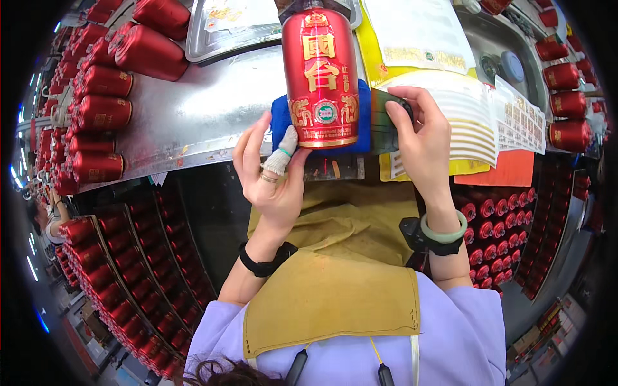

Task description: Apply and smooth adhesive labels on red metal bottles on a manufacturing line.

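Note:
A glossy red bottle [320, 77] with gold lettering and a round green-and-white emblem lies on a blue cloth pad [364, 122], its base toward me. My left hand [273, 170] is at the bottle's lower left edge; a white fabric finger cover [281, 154] touches the side and the thumb presses by the base. The other left fingers stretch up beside the pad. To the right of the bottle, my right hand [421, 132] pinches a dark, flat piece with a greenish sheen [384, 122] between thumb and fingers. Its exact kind is unclear.
Sheets of gold-striped labels [460, 125] lie on yellow backing at the right, near a metal basin [502, 38]. A metal tray [235, 29] stands at the back left. Red bottles [106, 116] crowd the left side; racks of more [496, 238] stand below the bench.

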`<state>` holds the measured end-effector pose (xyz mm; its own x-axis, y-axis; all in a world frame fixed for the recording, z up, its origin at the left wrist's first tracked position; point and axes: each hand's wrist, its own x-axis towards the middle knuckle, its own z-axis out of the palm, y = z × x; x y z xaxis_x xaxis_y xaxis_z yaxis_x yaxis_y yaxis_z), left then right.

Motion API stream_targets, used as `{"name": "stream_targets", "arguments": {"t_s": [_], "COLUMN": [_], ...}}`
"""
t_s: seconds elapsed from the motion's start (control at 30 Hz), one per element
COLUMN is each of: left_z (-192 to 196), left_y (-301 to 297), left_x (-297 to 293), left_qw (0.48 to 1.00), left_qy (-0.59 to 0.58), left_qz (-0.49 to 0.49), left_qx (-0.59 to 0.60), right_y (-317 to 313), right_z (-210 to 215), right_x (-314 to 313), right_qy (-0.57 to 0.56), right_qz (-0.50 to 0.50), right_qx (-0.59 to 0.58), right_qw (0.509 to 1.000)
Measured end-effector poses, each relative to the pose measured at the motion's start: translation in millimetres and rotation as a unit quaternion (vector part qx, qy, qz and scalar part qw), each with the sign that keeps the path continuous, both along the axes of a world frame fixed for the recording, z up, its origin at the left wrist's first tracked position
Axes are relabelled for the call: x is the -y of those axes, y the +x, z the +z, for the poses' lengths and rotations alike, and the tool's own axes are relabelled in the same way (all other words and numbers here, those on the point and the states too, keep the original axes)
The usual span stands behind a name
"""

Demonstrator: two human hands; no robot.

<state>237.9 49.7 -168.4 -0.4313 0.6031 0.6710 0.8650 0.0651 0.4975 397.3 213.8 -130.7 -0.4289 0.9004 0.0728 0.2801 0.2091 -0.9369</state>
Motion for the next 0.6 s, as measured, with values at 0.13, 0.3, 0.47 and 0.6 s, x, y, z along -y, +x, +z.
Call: {"name": "stream_targets", "arguments": {"t_s": [0.13, 0.3, 0.47, 0.6], "left_z": [8.8, 9.3, 12.5, 13.7], "left_y": [8.2, -8.4, -3.7, -2.3], "left_x": [-14.7, -18.5, -17.5, -18.1], "left_qw": [0.975, 0.983, 0.977, 0.977], "left_qy": [0.006, -0.044, -0.037, -0.028], "left_qz": [-0.014, -0.044, -0.026, -0.028], "left_qx": [0.223, 0.175, 0.21, 0.209], "right_y": [-4.2, -18.4, -54.0, -94.8], "right_z": [3.8, 50.2, 71.3, 87.3], "right_x": [1.5, -7.6, -35.2, -95.2], "right_qy": [0.013, 0.146, 0.288, 0.585], "right_qz": [0.003, 0.085, 0.297, 0.187], "right_qx": [-0.07, -0.044, 0.029, 0.049], "right_qw": [0.997, 0.985, 0.91, 0.787]}}
